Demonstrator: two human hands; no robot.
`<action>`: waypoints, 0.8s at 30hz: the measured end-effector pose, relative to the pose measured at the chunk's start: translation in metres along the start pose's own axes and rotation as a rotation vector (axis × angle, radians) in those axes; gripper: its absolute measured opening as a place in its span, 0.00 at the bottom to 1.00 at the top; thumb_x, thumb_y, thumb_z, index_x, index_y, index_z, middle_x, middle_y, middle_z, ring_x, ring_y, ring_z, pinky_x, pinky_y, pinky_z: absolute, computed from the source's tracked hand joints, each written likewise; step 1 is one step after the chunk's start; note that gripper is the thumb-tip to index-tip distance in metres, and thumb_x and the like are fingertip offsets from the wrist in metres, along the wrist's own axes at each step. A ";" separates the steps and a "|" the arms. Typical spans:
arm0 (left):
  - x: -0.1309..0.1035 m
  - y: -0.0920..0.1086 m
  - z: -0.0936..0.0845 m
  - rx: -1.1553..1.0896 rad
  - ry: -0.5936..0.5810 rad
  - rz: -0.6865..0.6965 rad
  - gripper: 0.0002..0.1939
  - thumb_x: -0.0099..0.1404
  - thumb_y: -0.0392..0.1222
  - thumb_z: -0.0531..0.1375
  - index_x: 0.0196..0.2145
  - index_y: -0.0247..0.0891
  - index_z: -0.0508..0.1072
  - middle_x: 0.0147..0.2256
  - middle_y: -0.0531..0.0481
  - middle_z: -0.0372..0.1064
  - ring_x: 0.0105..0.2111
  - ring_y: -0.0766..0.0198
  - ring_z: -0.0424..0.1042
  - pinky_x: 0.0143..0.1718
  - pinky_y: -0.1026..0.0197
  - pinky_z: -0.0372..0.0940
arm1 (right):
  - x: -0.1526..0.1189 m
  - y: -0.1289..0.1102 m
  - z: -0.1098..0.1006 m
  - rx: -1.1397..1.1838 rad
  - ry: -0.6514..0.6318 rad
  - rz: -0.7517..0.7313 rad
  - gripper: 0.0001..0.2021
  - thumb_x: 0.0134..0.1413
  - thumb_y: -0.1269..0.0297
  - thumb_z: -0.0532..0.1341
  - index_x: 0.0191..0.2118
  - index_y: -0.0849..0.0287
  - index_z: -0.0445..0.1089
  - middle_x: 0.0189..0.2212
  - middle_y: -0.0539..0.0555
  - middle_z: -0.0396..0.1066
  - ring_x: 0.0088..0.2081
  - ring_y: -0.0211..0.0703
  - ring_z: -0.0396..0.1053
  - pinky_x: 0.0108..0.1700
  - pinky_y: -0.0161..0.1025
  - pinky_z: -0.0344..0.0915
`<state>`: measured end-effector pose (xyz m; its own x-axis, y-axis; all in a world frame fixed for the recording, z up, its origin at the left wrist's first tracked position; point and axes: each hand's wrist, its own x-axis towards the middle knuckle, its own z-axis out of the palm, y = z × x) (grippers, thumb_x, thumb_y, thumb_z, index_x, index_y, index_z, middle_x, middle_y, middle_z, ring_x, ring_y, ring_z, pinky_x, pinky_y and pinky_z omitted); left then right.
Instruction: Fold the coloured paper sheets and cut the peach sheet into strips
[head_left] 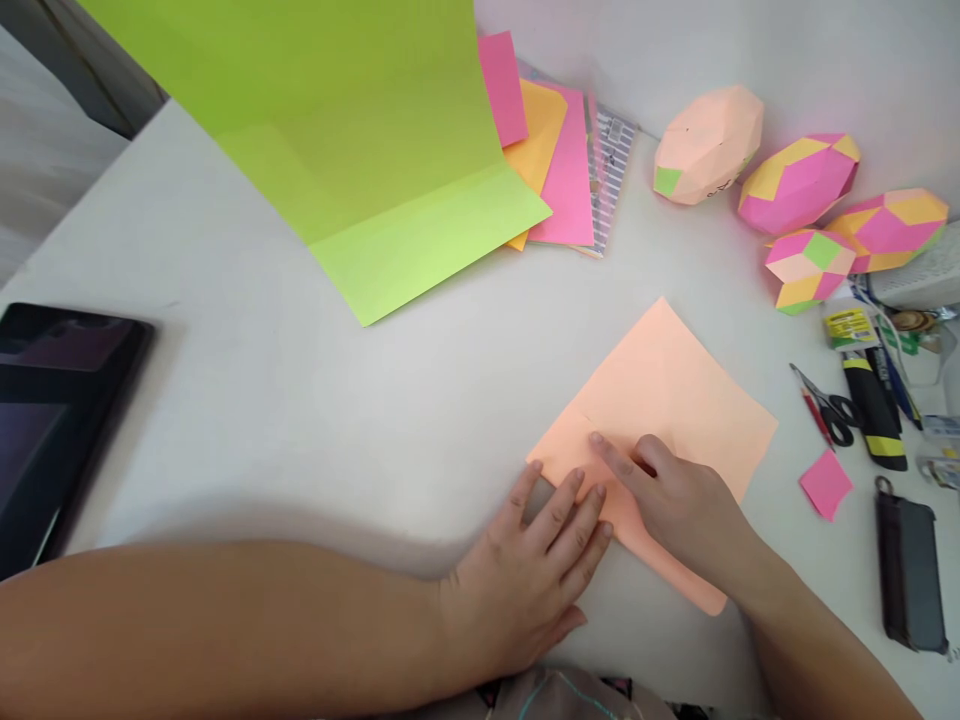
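Observation:
A peach sheet of paper [675,385] lies at an angle on the white table, its near edge curling up in a rounded bend. My left hand [536,565] is open, palm down, its spread fingertips resting along the sheet's lower left edge. My right hand [675,500] lies over the sheet with the index finger stretched out, its tip touching the paper near the left corner. The other fingers of that hand are partly curled and nothing shows in them. A short faint line is visible on the paper beside the index fingertip.
A large green sheet [360,180] rises at the back over pink and orange paper [566,180]. Faceted paper shapes [709,145] stand back right. Scissors [832,410], a red pencil [816,415], a small pink square [826,485] and a dark case [911,565] lie right; a black tablet [67,400] left.

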<state>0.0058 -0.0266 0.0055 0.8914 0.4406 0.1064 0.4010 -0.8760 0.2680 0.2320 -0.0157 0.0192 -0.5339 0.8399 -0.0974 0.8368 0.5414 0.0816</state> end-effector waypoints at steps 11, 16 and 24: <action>0.001 0.002 0.002 0.021 -0.007 -0.025 0.37 0.61 0.63 0.54 0.60 0.37 0.61 0.64 0.41 0.50 0.63 0.42 0.46 0.59 0.34 0.46 | 0.002 -0.001 -0.003 -0.029 0.009 -0.008 0.27 0.54 0.80 0.46 0.59 0.55 0.55 0.25 0.47 0.53 0.19 0.32 0.46 0.18 0.31 0.41; 0.000 0.002 0.001 0.026 -0.015 -0.016 0.36 0.63 0.63 0.52 0.61 0.37 0.60 0.64 0.40 0.50 0.63 0.41 0.46 0.57 0.33 0.47 | 0.002 -0.002 -0.002 -0.001 0.020 -0.003 0.27 0.53 0.80 0.47 0.59 0.56 0.57 0.25 0.48 0.54 0.19 0.32 0.46 0.18 0.32 0.40; 0.001 0.001 0.001 0.017 -0.012 -0.010 0.35 0.63 0.62 0.52 0.60 0.36 0.61 0.63 0.39 0.51 0.63 0.40 0.46 0.56 0.32 0.47 | 0.002 -0.002 -0.003 -0.006 0.012 -0.013 0.27 0.55 0.78 0.46 0.61 0.57 0.53 0.27 0.49 0.56 0.20 0.32 0.47 0.19 0.31 0.42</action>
<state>0.0075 -0.0269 0.0052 0.8896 0.4474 0.0919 0.4137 -0.8746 0.2527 0.2288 -0.0153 0.0219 -0.5460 0.8333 -0.0865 0.8292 0.5523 0.0863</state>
